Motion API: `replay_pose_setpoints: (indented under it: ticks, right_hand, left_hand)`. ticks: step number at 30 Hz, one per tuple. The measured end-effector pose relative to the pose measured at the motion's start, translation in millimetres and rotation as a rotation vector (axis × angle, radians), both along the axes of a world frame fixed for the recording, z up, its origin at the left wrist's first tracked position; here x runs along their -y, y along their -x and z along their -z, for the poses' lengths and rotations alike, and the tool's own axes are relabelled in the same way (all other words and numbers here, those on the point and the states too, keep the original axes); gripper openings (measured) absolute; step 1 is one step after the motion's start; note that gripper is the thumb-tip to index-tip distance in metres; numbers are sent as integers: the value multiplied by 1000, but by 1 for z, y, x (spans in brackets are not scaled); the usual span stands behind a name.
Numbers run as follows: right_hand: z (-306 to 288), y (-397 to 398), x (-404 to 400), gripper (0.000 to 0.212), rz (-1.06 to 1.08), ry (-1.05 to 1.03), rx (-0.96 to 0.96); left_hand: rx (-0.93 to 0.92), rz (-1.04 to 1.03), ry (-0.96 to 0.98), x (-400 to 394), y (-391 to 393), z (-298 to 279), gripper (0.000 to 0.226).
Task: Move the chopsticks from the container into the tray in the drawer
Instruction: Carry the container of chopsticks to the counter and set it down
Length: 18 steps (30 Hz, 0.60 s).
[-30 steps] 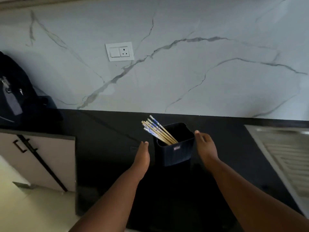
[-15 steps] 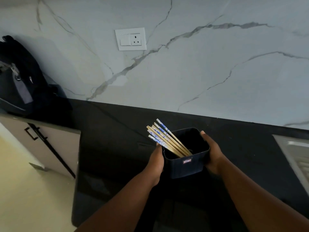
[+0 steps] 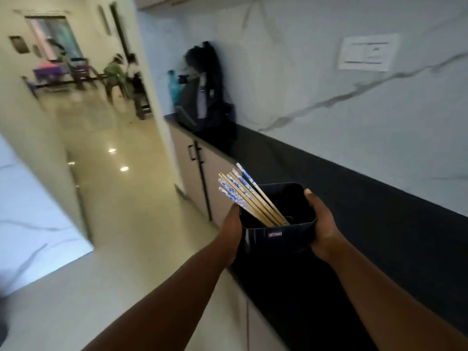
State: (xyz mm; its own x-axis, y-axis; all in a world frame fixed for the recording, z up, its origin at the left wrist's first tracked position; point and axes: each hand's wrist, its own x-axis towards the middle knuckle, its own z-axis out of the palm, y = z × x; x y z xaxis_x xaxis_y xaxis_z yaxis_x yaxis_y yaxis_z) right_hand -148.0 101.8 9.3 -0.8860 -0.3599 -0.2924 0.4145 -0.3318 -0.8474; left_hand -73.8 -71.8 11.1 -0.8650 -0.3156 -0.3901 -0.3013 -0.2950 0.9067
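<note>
Home kitchen, black countertop [image 3: 354,198], marble backsplash [image 3: 329,84]

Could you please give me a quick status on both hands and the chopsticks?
Left hand and right hand grip container sides. Chopsticks inside, leaning left. Drawer not in view; nothing blocking.

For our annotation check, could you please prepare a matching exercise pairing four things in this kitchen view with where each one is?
Things:
1. chopsticks
2. container
3. backpack
4. wall socket plate

Places:
A. on the marble wall, upper right
B. held between the left hand and right hand
C. leaning out of the dark bin toward the left
D. standing on the far end of the counter

Pairs: 1-C, 2-B, 3-D, 4-A
</note>
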Motion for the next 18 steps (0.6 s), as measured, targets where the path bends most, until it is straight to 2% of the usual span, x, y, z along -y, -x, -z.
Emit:
replay_pose_setpoints:
  ticks: [4, 9, 14, 18]
  right_hand:
    - [3, -37, 85, 51, -213, 31, -64]
    - [15, -109, 188, 46, -458, -1, -129]
    - [37, -208, 276, 48, -730, -85, -166]
    - [61, -319, 340, 53, -929, -157, -159]
  left_hand:
    - [-6, -192, 111, 71, -68, 7, 45]
    - [25, -421, 112, 153, -172, 23, 43]
    - [87, -638, 34, 212, -303, 53, 45]
    - [127, -779, -65, 247, -426, 86, 54]
